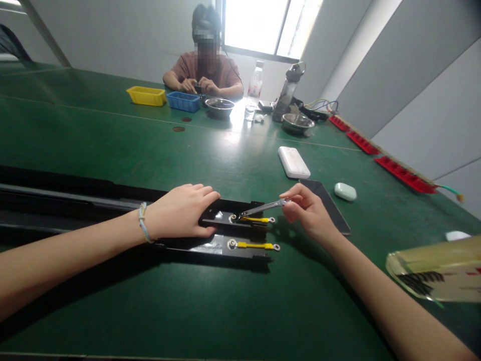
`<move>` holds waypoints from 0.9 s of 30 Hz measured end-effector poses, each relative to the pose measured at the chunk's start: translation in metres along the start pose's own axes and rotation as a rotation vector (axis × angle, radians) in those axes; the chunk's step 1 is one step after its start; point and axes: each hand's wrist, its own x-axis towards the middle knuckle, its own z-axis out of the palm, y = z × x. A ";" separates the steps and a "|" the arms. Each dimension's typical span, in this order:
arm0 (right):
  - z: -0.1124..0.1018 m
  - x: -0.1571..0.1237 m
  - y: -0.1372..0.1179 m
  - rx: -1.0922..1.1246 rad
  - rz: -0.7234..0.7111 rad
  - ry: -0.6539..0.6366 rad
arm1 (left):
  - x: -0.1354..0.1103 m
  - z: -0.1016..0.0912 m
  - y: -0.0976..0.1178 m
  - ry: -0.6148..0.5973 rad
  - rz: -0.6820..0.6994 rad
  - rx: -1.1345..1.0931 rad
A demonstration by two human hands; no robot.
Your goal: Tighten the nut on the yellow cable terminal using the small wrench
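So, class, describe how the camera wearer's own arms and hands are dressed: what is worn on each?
The left hand is ungloved, with a thin, cord-like bracelet in pale blue and yellow around its wrist. The right hand is ungloved too, its wrist unadorned. No sleeves show.

A slim, loosely twisted cord bracelet in pale blue and soft yellow is circling the left wrist, its strands meeting at a small yellowish knot. The left forearm is showing bare, tapering toward a gloveless left hand with slender fingers. The right forearm is likewise showing bare, narrowing into a plain wrist and an uncovered right hand.
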 end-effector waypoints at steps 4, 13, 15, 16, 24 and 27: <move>-0.003 0.002 0.009 0.044 -0.011 -0.028 | 0.000 0.000 0.000 0.002 0.004 -0.002; 0.002 -0.001 0.002 0.040 -0.002 -0.024 | 0.000 0.001 0.000 0.005 0.006 0.002; 0.006 -0.004 -0.005 0.007 0.001 -0.025 | 0.000 0.001 0.000 0.003 0.006 0.002; 0.008 -0.006 -0.008 -0.015 0.002 -0.022 | 0.000 0.001 0.000 0.001 0.003 0.002; 0.022 -0.018 -0.018 -0.116 -0.171 0.035 | -0.001 0.000 0.001 0.006 -0.003 0.007; 0.026 -0.020 -0.018 -0.125 -0.207 0.019 | -0.001 0.000 0.000 0.006 -0.004 0.001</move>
